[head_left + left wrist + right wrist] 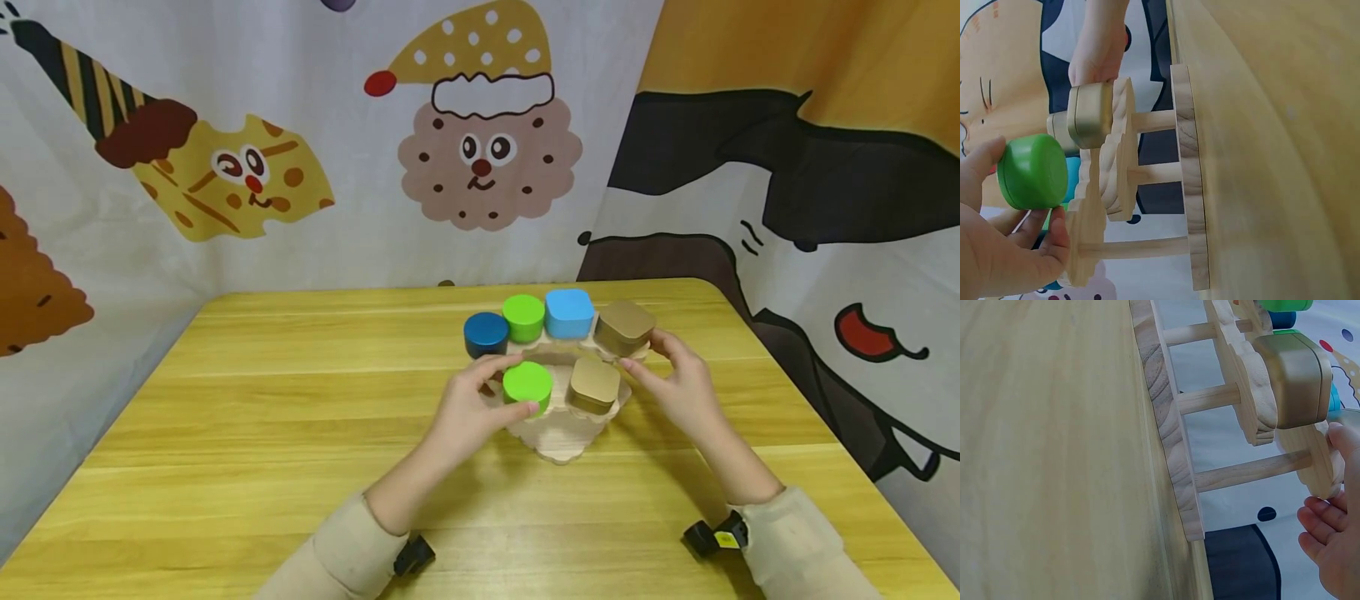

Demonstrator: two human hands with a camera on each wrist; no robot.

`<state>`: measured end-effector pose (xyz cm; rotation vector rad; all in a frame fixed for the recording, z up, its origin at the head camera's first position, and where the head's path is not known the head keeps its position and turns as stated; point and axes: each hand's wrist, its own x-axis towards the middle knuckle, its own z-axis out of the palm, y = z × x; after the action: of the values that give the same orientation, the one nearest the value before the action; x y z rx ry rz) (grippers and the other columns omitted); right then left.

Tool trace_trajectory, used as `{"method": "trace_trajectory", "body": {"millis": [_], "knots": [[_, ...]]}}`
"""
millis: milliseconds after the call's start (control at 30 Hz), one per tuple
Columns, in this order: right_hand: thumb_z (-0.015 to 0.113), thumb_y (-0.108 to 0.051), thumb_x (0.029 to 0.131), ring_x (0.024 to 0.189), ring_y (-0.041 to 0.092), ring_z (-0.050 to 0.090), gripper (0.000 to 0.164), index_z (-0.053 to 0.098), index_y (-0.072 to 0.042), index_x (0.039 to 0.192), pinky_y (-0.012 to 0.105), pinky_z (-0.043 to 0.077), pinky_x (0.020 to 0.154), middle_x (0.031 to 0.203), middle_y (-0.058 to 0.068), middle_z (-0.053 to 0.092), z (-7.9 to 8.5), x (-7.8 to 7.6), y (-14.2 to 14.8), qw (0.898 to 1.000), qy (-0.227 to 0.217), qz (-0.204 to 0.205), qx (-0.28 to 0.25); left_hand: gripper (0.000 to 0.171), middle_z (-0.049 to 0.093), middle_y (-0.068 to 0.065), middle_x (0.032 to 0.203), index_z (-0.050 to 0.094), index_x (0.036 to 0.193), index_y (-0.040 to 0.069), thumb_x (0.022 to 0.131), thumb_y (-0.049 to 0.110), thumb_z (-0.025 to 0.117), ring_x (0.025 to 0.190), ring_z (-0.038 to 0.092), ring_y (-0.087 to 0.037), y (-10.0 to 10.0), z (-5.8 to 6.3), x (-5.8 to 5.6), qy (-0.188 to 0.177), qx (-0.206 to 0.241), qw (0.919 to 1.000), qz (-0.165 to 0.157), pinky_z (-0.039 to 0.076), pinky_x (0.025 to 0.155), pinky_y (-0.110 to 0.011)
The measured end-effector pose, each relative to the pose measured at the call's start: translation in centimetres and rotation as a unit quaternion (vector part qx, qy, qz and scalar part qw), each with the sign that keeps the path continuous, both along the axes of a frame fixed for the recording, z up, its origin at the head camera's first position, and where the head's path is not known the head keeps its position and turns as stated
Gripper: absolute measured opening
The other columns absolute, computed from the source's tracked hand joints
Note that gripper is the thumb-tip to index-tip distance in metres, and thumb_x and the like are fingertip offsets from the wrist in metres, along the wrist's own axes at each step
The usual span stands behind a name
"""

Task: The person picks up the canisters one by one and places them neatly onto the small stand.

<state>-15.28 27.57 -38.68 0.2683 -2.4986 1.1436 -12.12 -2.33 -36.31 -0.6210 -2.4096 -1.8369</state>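
My left hand point(468, 404) pinches a round, bright green tin point(527, 385) between thumb and fingers. In the left wrist view this green tin point(1032, 172) is raised off the light wooden stand point(1119, 187). My right hand point(684, 383) holds the right edge of the stand point(561, 437), thumb and fingers either side of its shelf rim in the right wrist view. Just left of that hand, a gold squarish tin point(625, 327) sits at the back. Another gold tin point(594, 385) rests on the lower front shelf, beside the green one.
Along the stand's back shelf are a dark blue round tin point(486, 333), a second green tin point(523, 317) and a light blue squarish tin point(569, 312). The stand is on a wooden table point(262, 433). Behind it hangs a cartoon-printed curtain point(315, 75).
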Motion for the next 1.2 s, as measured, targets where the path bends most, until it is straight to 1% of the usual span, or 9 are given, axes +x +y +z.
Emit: {"method": "trace_trajectory", "body": {"millis": [100, 200, 300, 567, 767, 867, 1000, 1067, 1200], "knots": [[0.072, -0.025, 0.088, 0.117, 0.044, 0.048, 0.056, 0.052, 0.007, 0.128, 0.062, 0.032, 0.096, 0.125, 0.027, 0.055, 0.0, 0.0, 0.0, 1.0, -0.001, 0.0, -0.001, 0.057, 0.061, 0.004, 0.111, 0.062, 0.127, 0.011, 0.075, 0.021, 0.083, 0.09, 0.053, -0.017, 0.0, -0.2, -0.1, -0.004, -0.009, 1.0, 0.002, 0.05, 0.076, -0.044], [0.072, -0.025, 0.088, 0.117, 0.044, 0.048, 0.056, 0.051, 0.007, 0.129, 0.063, 0.032, 0.096, 0.125, 0.027, 0.054, 0.0, 0.0, 0.1, 1.0, -0.003, 0.0, -0.003, 0.057, 0.061, 0.005, 0.11, 0.062, 0.127, 0.012, 0.076, 0.023, 0.083, 0.087, 0.054, -0.016, 0.1, -0.4, -0.1, -0.009, -0.023, 0.9997, 0.004, 0.05, 0.072, -0.036], [0.072, -0.026, 0.088, 0.117, 0.044, 0.048, 0.056, 0.051, 0.006, 0.13, 0.063, 0.033, 0.095, 0.126, 0.026, 0.054, 0.0, 0.0, 0.1, 1.0, -0.002, 0.0, -0.003, 0.057, 0.061, 0.004, 0.11, 0.062, 0.128, 0.012, 0.076, 0.024, 0.083, 0.085, 0.055, -0.016, 0.2, -0.5, 0.0, -0.011, -0.031, 0.9994, 0.007, 0.049, 0.07, -0.032], [0.072, -0.027, 0.088, 0.117, 0.043, 0.048, 0.057, 0.051, 0.005, 0.13, 0.062, 0.035, 0.094, 0.126, 0.025, 0.054, 0.0, 0.0, 0.1, 1.0, -0.002, -0.001, 0.0, 0.057, 0.061, 0.003, 0.112, 0.062, 0.128, 0.011, 0.076, 0.022, 0.083, 0.089, 0.055, -0.016, 0.6, -0.7, 0.3, 0.003, -0.035, 0.9993, 0.011, 0.05, 0.072, -0.032], [0.072, -0.025, 0.087, 0.116, 0.043, 0.049, 0.056, 0.052, 0.006, 0.129, 0.062, 0.035, 0.094, 0.125, 0.025, 0.055, 0.0, -0.1, 0.0, 1.0, 0.001, 0.0, -0.004, 0.057, 0.061, 0.0, 0.106, 0.061, 0.127, 0.007, 0.076, 0.02, 0.083, 0.088, 0.057, -0.025, 1.0, -0.9, 0.2, 0.001, -0.026, 0.9996, 0.008, 0.05, 0.07, -0.029], [0.073, -0.025, 0.087, 0.116, 0.043, 0.049, 0.055, 0.052, 0.006, 0.129, 0.062, 0.034, 0.094, 0.125, 0.025, 0.055, -0.1, -0.1, 0.0, 1.0, 0.002, 0.0, -0.005, 0.057, 0.061, -0.001, 0.107, 0.06, 0.127, 0.005, 0.077, 0.021, 0.082, 0.088, 0.057, -0.026, 1.3, -0.9, 0.1, 0.005, -0.026, 0.9996, 0.009, 0.05, 0.07, -0.031], [0.072, -0.025, 0.088, 0.116, 0.043, 0.049, 0.056, 0.052, 0.006, 0.129, 0.062, 0.035, 0.094, 0.126, 0.025, 0.055, -0.1, -0.1, 0.0, 1.0, -0.001, 0.0, -0.004, 0.058, 0.06, -0.003, 0.112, 0.059, 0.128, 0.004, 0.077, 0.018, 0.082, 0.088, 0.057, -0.022, 1.6, -1.0, -0.1, 0.011, -0.027, 0.9995, 0.006, 0.052, 0.074, -0.038], [0.072, -0.025, 0.088, 0.117, 0.043, 0.048, 0.056, 0.052, 0.006, 0.129, 0.061, 0.035, 0.094, 0.126, 0.025, 0.054, -0.1, -0.1, 0.0, 1.0, -0.003, 0.0, -0.006, 0.058, 0.061, -0.004, 0.115, 0.059, 0.128, 0.003, 0.077, 0.017, 0.082, 0.089, 0.057, -0.02, 1.7, -1.1, -0.1, 0.018, -0.033, 0.9993, 0.004, 0.052, 0.075, -0.04], [0.072, -0.026, 0.088, 0.117, 0.043, 0.048, 0.055, 0.052, 0.005, 0.129, 0.062, 0.035, 0.094, 0.126, 0.025, 0.054, 0.0, 0.0, 0.1, 1.0, -0.004, 0.001, -0.007, 0.056, 0.062, -0.005, 0.118, 0.06, 0.127, 0.003, 0.077, 0.017, 0.082, 0.089, 0.056, -0.015, 1.8, -1.2, -0.2, 0.034, -0.053, 0.998, 0.002, 0.052, 0.075, -0.035]]}}
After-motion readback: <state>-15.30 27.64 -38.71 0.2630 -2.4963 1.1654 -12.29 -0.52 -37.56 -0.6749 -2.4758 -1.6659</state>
